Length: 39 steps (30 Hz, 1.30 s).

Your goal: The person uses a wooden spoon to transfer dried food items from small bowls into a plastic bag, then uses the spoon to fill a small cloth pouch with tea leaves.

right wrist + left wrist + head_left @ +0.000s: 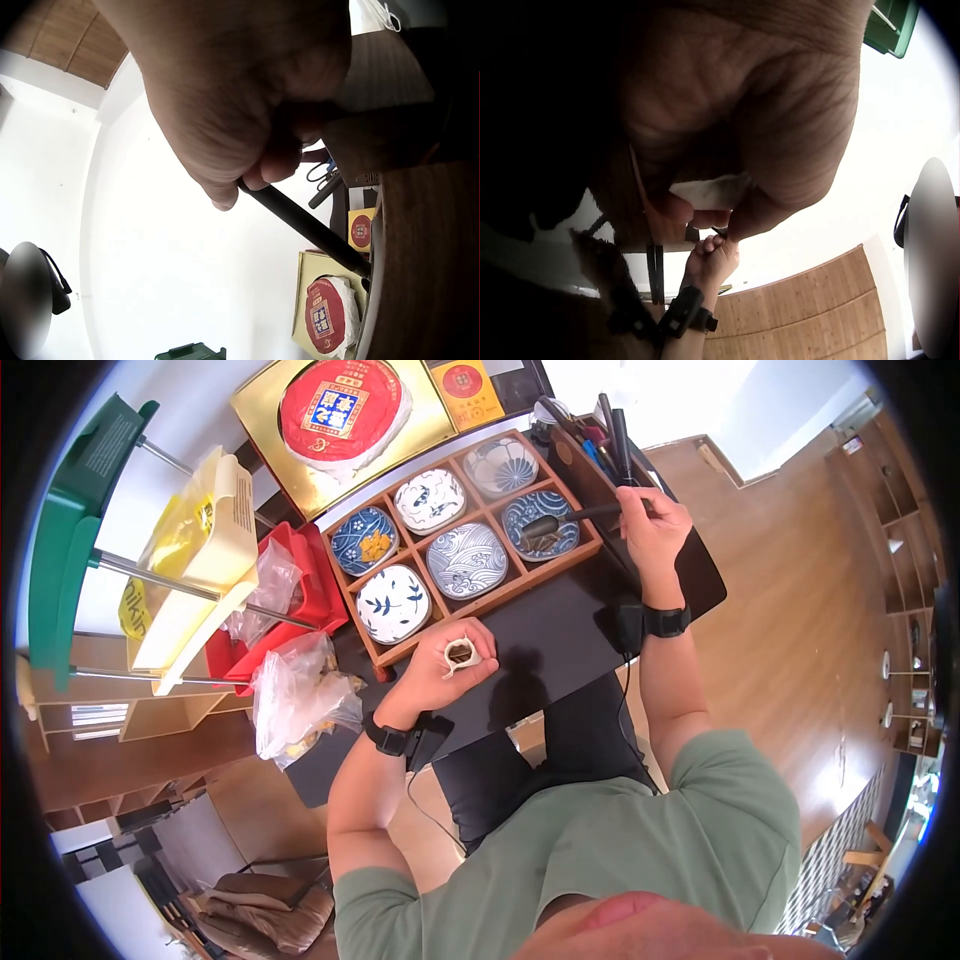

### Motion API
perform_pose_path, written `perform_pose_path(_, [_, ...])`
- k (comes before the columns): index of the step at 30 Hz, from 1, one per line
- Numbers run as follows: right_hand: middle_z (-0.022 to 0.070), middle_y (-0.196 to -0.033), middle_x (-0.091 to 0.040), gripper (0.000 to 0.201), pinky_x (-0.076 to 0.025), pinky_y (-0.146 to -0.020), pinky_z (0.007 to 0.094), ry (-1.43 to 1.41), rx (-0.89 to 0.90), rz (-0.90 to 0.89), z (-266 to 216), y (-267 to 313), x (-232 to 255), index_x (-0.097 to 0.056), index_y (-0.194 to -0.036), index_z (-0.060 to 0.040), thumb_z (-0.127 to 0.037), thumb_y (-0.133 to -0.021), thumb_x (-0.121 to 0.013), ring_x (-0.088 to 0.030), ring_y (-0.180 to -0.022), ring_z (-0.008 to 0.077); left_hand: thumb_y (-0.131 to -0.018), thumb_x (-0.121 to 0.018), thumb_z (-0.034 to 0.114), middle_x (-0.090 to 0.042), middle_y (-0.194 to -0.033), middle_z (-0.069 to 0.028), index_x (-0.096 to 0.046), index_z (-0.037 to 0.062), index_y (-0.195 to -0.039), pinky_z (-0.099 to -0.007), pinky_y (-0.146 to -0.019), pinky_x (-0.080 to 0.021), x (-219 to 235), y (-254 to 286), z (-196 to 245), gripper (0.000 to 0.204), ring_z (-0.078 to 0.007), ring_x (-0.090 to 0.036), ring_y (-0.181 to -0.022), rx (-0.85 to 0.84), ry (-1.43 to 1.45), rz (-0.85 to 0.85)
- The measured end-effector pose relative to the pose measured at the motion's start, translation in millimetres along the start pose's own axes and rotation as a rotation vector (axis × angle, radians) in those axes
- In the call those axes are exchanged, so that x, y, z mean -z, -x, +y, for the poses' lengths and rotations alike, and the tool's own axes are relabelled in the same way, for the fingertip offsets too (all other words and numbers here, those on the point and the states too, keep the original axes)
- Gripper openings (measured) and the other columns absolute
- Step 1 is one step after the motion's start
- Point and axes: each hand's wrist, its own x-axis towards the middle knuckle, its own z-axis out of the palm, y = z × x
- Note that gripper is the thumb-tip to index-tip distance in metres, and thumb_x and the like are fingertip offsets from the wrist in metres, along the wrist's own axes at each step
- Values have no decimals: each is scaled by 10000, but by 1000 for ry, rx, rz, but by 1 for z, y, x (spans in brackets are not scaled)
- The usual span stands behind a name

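My left hand [432, 672] grips a small cream cloth pouch [449, 663] near the tray's front edge, its mouth facing up and something brown inside. In the left wrist view a pale strip of the pouch [712, 190] shows under the palm. With my right hand [655, 530] I pinch the handle of a black spoon [592, 512]. The spoon's head lies over a blue patterned bowl [568, 538] at the tray's right end. In the right wrist view the black handle [306, 225] slants down from my fingers.
A divided wooden tray [480, 603] holds several patterned bowls; one blue bowl [345, 543] has orange-brown pieces in it. Behind stands a gold box with a red-wrapped disc [300, 420]. Red bins [315, 575] and plastic bags [300, 700] are at the left, a pen holder [575, 465] at the right.
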Motion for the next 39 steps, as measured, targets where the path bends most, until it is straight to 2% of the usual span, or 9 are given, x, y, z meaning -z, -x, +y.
perform_pose_path(5, [-43, -589, -585, 91, -300, -471, 184, 27, 117, 48, 5, 1, 4, -746, -840, 32, -38, -864, -799, -453, -523, 2, -839, -729, -71, -633, -925, -44, -604, 47, -871, -270, -744, -479, 0, 0, 0, 175, -128, -601, -843, 6, 5, -3])
perform_pose_path(11, [-65, -587, -554, 111, -285, -486, 197, 111, 192, -24, 1, -1, 5, -742, -818, 23, -55, -863, -809, -415, -545, 7, -840, -733, -64, -638, -927, -40, -605, 50, -872, -271, -743, -478, 0, 0, 0, 174, -127, -602, -840, 3, -6, -6])
perform_pose_path(14, [-71, -585, -548, 111, -284, -479, 192, 132, 149, -51, 3, 1, 4, -745, -824, 14, -66, -870, -806, -415, -531, 1, -838, -736, -62, -641, -925, -39, -606, 50, -870, -271, -744, -479, 0, -1, 1, 175, -127, -604, -837, -1, -16, -7])
perform_pose_path(16, [-67, -580, -554, 118, -298, -462, 186, 93, 16, -85, -1, 1, 1, -745, -827, 11, -78, -881, -800, -429, -507, -5, -837, -738, -62, -642, -923, -39, -606, 50, -868, -272, -744, -479, 0, 0, 1, 176, -127, -605, -835, 1, -24, -10])
perform_pose_path(22, [-45, -578, -591, 135, -342, -432, 184, -29, -149, -103, -4, 1, -2, -746, -835, -4, -114, -904, -783, -485, -470, 6, -838, -738, -62, -643, -923, -39, -608, 50, -866, -271, -744, -479, -1, 0, 1, 174, -121, -604, -832, -7, -21, -6])
perform_pose_path(32, [-44, -579, -590, 160, -330, -424, 185, -5, -209, -100, -4, 1, 2, -748, -829, -4, -138, -912, -779, -483, -466, 5, -841, -729, -67, -641, -925, -42, -608, 50, -861, -268, -756, -476, 0, -1, 1, 170, -124, -602, -849, 18, -6, -15])
perform_pose_path(35, [-42, -585, -597, 141, -333, -423, 187, 26, -190, -72, -3, 0, 6, -751, -836, -3, -121, -910, -777, -486, -462, 11, -841, -728, -70, -637, -924, -43, -605, 50, -864, -268, -757, -475, 0, -1, 1, 173, -126, -601, -851, 12, -7, -18])
perform_pose_path(37, [-41, -597, -602, 124, -332, -444, 191, 20, -59, 3, -3, 0, 7, -756, -845, 10, -98, -899, -782, -480, -485, 15, -841, -727, -71, -635, -924, -43, -604, 51, -865, -268, -756, -476, -1, -1, 1, 175, -127, -601, -850, 7, -7, -18])
perform_pose_path(39, [-41, -599, -599, 118, -328, -459, 195, 58, 20, 3, 1, -2, 10, -755, -845, 18, -86, -891, -786, -471, -504, 18, -842, -728, -71, -632, -925, -44, -601, 49, -868, -267, -750, -476, -2, 0, 1, 177, -127, -599, -847, 13, 0, -8])
